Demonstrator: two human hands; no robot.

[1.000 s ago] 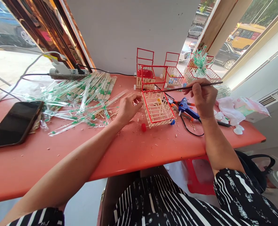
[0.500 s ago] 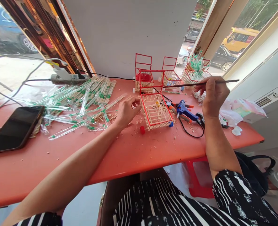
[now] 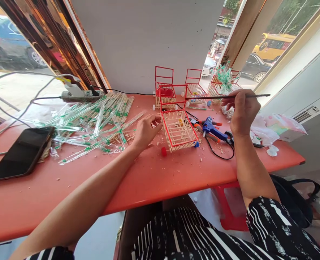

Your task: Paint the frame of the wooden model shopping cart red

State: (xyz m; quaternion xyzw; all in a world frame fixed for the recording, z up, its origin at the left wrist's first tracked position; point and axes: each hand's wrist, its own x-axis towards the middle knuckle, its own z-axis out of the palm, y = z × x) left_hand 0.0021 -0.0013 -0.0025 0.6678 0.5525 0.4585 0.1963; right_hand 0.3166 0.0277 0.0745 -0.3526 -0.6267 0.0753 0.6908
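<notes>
A miniature shopping cart (image 3: 179, 134) made of small wooden sticks stands in front of me, with a red-painted rim and handle frame and coloured bottle-cap wheels. My left hand (image 3: 147, 132) is at its left rear side, fingers curled in against the frame; the fingertips are partly hidden. Pinched in my right hand (image 3: 243, 110) is a thin dark paintbrush (image 3: 211, 97), held nearly level, its tip at the right upright of the cart's red handle. Behind stand a similar cart with something red in it (image 3: 166, 91) and another cart (image 3: 195, 88).
Wrapped chopsticks (image 3: 116, 108) and torn clear wrappers spread over the left of the red table (image 3: 149, 180). A phone (image 3: 20, 153) lies at far left, below a power strip (image 3: 81, 96). Right of the cart are a blue glue gun (image 3: 214, 128) with its cord, pliers and plastic bags (image 3: 281, 126).
The view has shifted slightly. The brush tip stays at the right upright of the handle frame, and my left hand keeps its place beside the cart.
</notes>
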